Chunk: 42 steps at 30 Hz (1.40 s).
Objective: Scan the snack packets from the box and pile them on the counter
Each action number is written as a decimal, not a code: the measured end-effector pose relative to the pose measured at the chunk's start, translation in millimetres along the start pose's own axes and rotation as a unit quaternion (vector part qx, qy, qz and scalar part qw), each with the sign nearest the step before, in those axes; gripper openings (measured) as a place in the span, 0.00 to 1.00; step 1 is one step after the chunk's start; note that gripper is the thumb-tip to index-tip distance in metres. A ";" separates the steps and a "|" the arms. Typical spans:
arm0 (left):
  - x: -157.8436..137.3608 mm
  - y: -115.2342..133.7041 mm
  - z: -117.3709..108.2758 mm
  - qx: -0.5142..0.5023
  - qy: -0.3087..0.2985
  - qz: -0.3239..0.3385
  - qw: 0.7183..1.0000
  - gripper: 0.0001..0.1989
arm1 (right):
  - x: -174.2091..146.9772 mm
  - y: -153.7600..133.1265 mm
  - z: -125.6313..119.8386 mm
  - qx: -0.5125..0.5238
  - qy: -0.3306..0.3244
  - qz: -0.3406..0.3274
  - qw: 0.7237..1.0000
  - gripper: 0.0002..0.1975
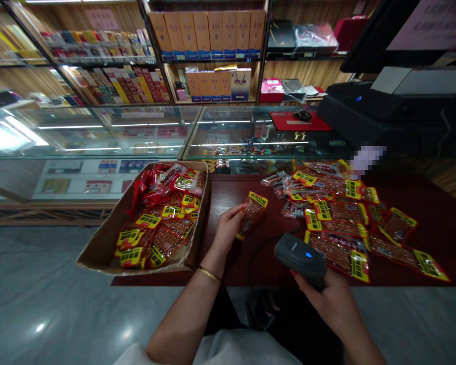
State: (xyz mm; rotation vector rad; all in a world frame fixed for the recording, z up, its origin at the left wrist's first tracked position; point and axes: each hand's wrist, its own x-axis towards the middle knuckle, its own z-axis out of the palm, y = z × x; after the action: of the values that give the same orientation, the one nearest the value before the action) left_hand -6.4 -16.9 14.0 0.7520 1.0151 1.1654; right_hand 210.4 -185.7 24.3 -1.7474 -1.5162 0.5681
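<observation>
Pinched in my left hand (pixel 228 230) is a snack packet (pixel 253 213) with a yellow label and brown sticks showing through clear film. It is held above the dark red table, between the box and the loose packets. My right hand (pixel 327 294) is wrapped round a black barcode scanner (pixel 300 256), whose blue light is lit and whose head points toward the held packet. Similar packets (pixel 338 213) lie in a loose heap on the right of the table. On the left, a cardboard box (pixel 200 243) contains more packets (pixel 171 238) and some red ones.
The dark red table (pixel 228 190) ends close to my body. Behind it stands a glass display counter (pixel 144 137), with a mouse (pixel 302 116) on a red pad (pixel 281 121). A black machine (pixel 349 111) and a monitor (pixel 383 35) are at the right. Shelves with boxed goods (pixel 209 33) line the back.
</observation>
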 end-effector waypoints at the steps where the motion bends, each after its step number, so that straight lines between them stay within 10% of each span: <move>1: 1.0 -0.1 -1.1 0.011 0.000 -0.005 1.000 0.15 | 0.3 -1.4 0.0 -0.002 -0.005 -0.007 1.000 0.13; 42: 2.2 4.9 -2.0 0.062 0.000 -0.001 0.998 0.20 | -3.0 1.2 -2.9 0.001 -0.005 -0.020 1.000 0.12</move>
State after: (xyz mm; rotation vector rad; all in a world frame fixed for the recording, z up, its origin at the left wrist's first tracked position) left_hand -9.9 -13.6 17.0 0.8484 1.0951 1.1082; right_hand 212.7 -189.4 24.9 -1.7103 -1.5527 0.5581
